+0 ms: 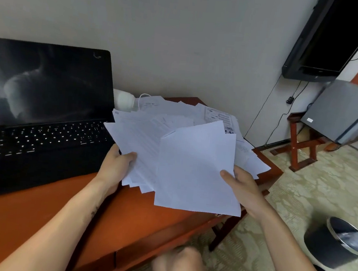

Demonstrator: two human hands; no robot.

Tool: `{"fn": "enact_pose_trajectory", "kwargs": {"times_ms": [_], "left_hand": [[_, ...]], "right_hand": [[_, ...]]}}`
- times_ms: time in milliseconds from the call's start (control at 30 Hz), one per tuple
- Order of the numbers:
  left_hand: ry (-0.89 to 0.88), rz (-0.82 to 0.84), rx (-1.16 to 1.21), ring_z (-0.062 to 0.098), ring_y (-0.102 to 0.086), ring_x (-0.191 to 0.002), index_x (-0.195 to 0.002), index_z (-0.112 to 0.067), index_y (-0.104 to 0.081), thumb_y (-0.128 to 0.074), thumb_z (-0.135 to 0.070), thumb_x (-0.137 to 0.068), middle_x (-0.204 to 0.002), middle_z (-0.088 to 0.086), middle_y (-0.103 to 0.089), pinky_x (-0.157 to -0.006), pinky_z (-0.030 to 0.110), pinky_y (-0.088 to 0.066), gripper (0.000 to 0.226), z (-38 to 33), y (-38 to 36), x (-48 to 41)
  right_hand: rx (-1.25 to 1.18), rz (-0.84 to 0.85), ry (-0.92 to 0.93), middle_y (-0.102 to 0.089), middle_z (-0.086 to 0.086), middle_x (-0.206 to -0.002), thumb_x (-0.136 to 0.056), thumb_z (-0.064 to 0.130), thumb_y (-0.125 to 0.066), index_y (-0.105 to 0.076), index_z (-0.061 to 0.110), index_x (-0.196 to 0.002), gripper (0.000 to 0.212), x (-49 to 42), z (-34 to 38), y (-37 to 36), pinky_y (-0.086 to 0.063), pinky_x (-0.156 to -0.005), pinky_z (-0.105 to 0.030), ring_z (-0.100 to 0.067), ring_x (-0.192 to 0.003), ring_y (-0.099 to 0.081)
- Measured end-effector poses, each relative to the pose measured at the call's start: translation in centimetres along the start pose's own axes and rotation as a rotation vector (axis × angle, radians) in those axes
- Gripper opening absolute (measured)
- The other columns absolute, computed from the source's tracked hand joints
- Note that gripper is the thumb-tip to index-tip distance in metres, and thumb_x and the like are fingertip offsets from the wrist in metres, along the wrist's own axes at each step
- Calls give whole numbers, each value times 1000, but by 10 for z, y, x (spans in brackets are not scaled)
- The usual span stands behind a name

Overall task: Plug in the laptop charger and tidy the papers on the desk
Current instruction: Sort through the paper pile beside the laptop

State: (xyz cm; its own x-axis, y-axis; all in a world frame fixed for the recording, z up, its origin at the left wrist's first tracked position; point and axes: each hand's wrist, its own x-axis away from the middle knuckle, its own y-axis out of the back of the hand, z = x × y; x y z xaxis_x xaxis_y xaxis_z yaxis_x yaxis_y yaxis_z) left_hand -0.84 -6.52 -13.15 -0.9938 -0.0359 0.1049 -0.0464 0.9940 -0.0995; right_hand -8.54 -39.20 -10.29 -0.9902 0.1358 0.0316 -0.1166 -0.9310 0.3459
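Note:
A fanned bundle of white papers [188, 164] is lifted over the right half of the reddish wooden desk [34, 219]. My left hand [115, 164] grips its left edge, thumb on top. My right hand [242, 187] pinches the right edge of the front sheet. More loose sheets [217, 117] lie spread on the desk behind. An open black laptop [43, 109] with a dark screen sits at the left. A white charger block [123, 99] with a thin white cable [143, 96] rests by the wall behind the papers.
A black wall-mounted TV [334, 38] hangs at the upper right with cables running down. A grey mini fridge [342, 111] stands on a wooden stand. A black waste bin [336, 244] sits on the patterned floor at the right. My knee shows below the desk.

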Motion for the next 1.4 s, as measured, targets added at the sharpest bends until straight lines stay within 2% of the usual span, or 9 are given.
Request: {"fn": "enact_pose_trajectory", "kwargs": {"times_ms": [367, 633, 767, 867, 933, 1000, 1200, 1300, 1400], "left_hand": [[0, 36, -73, 25, -69, -117, -139, -22, -55, -46, -7, -105, -128, 0, -70, -102, 48, -56, 38, -1, 1, -1], [-53, 44, -169, 17, -74, -106, -129, -25, -63, -54, -7, -100, -118, -4, -76, -95, 46, -60, 35, 0, 2, -1], [-51, 31, -160, 18, -75, -104, -128, -21, -62, -62, -18, -102, -117, -4, -76, -95, 47, -60, 26, 4, 1, -5], [-52, -7, -127, 17, -75, -104, -126, -19, -60, -62, -30, -104, -118, -2, -75, -94, 43, -61, 25, 6, 0, -6], [-56, -12, -97, 18, -74, -104, -126, -19, -60, -62, -36, -104, -117, -2, -74, -93, 42, -60, 28, 5, -2, -3], [-74, 30, -93, 19, -75, -104, -128, -20, -61, -63, -37, -103, -117, -2, -75, -92, 42, -60, 30, 3, -1, -1], [-58, 71, -169, 21, -74, -110, -134, -20, -58, -69, -17, -99, -122, -3, -75, -96, 45, -60, 37, 7, 5, -4], [-41, 68, -125, 22, -74, -108, -129, -21, -59, -65, -10, -101, -121, 0, -75, -96, 45, -59, 31, 5, 3, -4], [-39, 58, -109, 22, -73, -108, -122, -24, -58, -63, -6, -102, -119, 0, -74, -97, 45, -59, 27, 3, 2, -1]], "right_hand": [[242, -254, -1, -70, 11, -103, -103, 17, -48, -66, 24, -107, 19, -19, -19, 35, -49, -71, -26, -12, -96, -66], [447, -123, 172, -63, -1, -103, -97, 13, -52, -68, 23, -103, 20, -71, 7, 10, -47, -80, -31, -22, -102, -59], [456, 2, 178, -63, 1, -93, -97, 15, -51, -64, 23, -95, 16, -88, 21, -11, -45, -65, -24, -16, -85, -59], [453, 78, 180, -60, 5, -84, -97, 18, -49, -58, 18, -88, 13, -94, 25, -30, -43, -65, -27, -9, -75, -54], [534, 151, 189, -55, 5, -93, -98, 28, -46, -58, 17, -93, 17, -98, 25, -42, -43, -80, -31, -12, -95, -49], [639, 200, 189, -50, 7, -114, -102, 39, -41, -62, 26, -116, 29, -102, 25, -53, -33, -100, -34, -13, -116, -35], [849, 85, 137, -35, -5, -158, -107, 43, -33, -38, 22, -153, 51, -109, 24, -49, -18, -117, -41, -25, -147, -23], [915, 52, 98, -42, -5, -151, -101, 51, -46, -39, 25, -152, 58, -119, 15, -33, -25, -114, -42, -30, -142, -32], [873, 13, 133, -53, -1, -139, -99, 42, -55, -51, 26, -141, 45, -127, 13, -25, -31, -108, -41, -28, -134, -40]]}}
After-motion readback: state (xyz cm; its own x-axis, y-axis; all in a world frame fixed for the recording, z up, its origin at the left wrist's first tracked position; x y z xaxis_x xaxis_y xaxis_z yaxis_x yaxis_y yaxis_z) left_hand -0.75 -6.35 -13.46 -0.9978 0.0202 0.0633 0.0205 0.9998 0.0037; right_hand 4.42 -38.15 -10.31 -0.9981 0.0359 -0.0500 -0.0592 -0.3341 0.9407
